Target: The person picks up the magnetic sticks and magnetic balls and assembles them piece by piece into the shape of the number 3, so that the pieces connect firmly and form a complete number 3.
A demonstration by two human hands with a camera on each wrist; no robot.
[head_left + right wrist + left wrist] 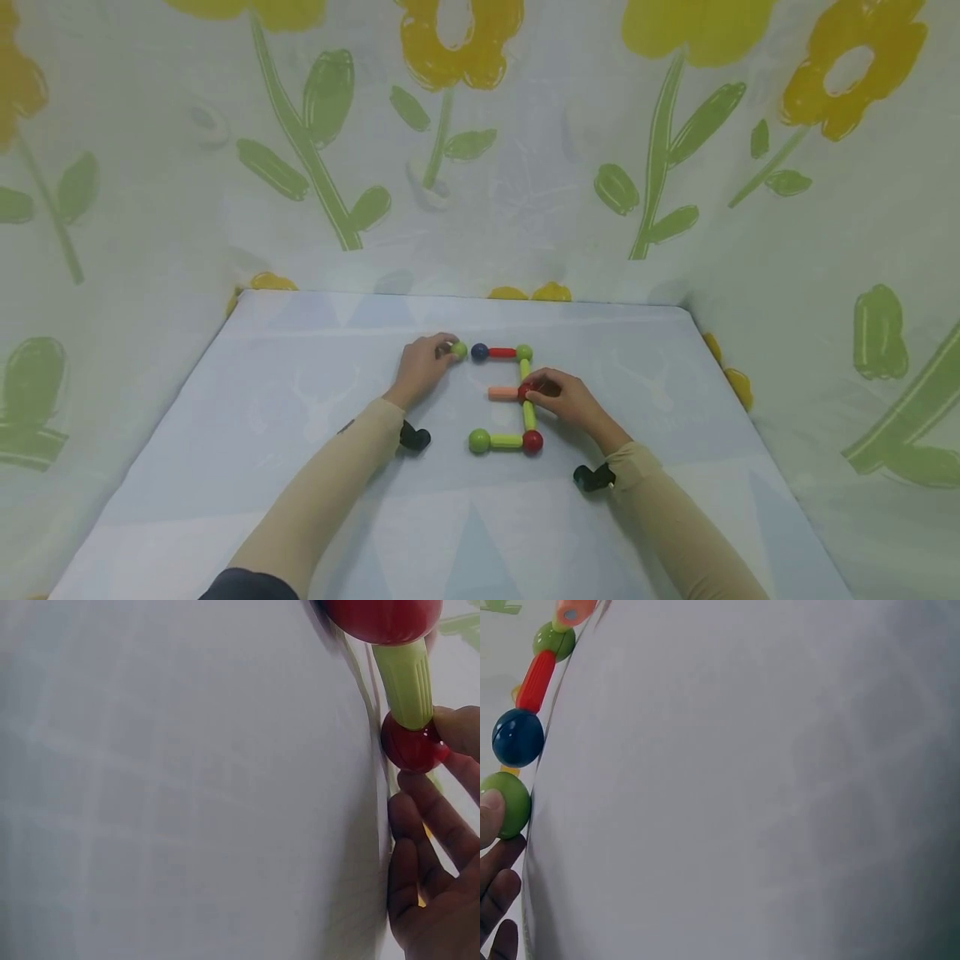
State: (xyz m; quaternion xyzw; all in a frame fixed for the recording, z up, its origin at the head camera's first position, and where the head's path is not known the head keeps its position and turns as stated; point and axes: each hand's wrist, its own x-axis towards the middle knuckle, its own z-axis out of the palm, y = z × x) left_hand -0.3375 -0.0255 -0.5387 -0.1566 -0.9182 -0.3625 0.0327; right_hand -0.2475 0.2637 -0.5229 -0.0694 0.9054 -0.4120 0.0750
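My left hand [422, 368] pinches a green ball [459, 351] between thumb and fingers, just left of a dark blue ball [480, 352]. That blue ball ends a figure of balls and rods lying on the table. From it a red rod [502, 352] runs to another green ball [524, 352]. Lower down, my right hand [576, 403] holds the middle red ball [412, 742] by thumb and fingertips. A salmon rod [503, 392] points left from this ball. Below, a yellow-green rod [529, 417] leads to a second red ball [532, 442].
Along the figure's near side, a yellow-green rod [506, 442] joins the lower red ball to a green ball [479, 441]. The pale table [187, 433] has fabric walls with printed flowers [450, 42] at its back and sides. A black wrist device [415, 436] sits on each forearm.
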